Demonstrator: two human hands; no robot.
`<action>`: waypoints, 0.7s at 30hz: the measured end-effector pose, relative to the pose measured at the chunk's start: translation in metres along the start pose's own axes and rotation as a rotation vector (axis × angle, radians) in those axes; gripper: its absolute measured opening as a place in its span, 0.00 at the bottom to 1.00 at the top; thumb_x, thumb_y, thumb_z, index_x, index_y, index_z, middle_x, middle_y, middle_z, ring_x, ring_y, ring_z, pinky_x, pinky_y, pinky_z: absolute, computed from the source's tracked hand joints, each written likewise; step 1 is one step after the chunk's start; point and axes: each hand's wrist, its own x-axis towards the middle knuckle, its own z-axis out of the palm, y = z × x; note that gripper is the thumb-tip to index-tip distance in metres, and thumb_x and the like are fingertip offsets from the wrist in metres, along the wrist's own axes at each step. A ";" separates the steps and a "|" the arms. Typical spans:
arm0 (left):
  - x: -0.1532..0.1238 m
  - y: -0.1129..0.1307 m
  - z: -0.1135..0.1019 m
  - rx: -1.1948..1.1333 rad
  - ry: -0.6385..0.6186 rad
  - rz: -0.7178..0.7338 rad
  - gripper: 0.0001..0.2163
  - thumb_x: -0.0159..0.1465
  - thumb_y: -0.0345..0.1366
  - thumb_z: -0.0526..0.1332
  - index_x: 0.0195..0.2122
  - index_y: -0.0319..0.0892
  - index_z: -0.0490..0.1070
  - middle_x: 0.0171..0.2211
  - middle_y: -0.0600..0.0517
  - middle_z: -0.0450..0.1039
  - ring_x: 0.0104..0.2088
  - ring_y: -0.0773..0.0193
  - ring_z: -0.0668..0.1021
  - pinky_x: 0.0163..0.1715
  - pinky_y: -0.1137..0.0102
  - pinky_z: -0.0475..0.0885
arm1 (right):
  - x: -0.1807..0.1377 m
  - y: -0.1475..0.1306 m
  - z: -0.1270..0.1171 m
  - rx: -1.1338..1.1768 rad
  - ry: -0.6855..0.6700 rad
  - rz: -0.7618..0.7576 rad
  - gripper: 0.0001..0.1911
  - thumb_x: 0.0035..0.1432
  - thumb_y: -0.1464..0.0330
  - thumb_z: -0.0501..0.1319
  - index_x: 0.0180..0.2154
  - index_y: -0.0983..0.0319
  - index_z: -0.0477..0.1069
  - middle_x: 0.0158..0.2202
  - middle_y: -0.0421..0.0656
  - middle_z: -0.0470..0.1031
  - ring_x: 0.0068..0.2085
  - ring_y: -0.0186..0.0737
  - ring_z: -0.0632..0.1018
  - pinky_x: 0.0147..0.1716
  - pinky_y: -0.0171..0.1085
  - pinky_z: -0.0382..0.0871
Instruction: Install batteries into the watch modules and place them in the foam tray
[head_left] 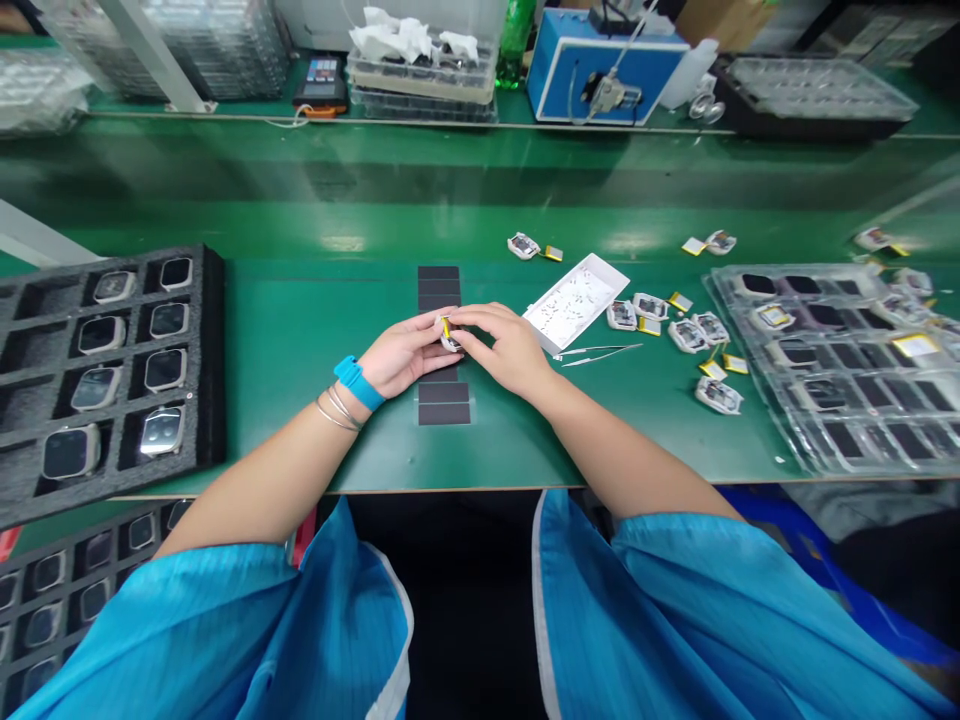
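Eight watches (pixel 114 287) sitting in the foam tray (pixel 214 350) | we are gripping a yellow-tabbed part (pixel 448 333) between our left hand (pixel 405 360) and right hand (pixel 499 345), fingers closed | several more parts (pixel 688 335) lying loose beyond the tweezers (pixel 600 353)

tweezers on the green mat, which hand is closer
Right. The right hand sits just left of the tweezers, not touching them; the left hand is farther left, past the small yellow-tabbed part both hold.

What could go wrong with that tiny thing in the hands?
The small white part with a yellow tab is pinched between the left hand and right hand, so it might slip and drop. The pointed tweezers lie near the right hand and might poke it. Loose parts nearby might get bumped and mixed up.
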 end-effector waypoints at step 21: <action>0.001 -0.001 0.002 -0.078 0.050 -0.015 0.08 0.64 0.27 0.59 0.41 0.36 0.78 0.34 0.46 0.79 0.37 0.62 0.81 0.51 0.58 0.76 | 0.000 -0.003 -0.002 -0.038 -0.026 -0.057 0.12 0.67 0.66 0.57 0.46 0.56 0.79 0.47 0.43 0.82 0.48 0.42 0.79 0.52 0.45 0.70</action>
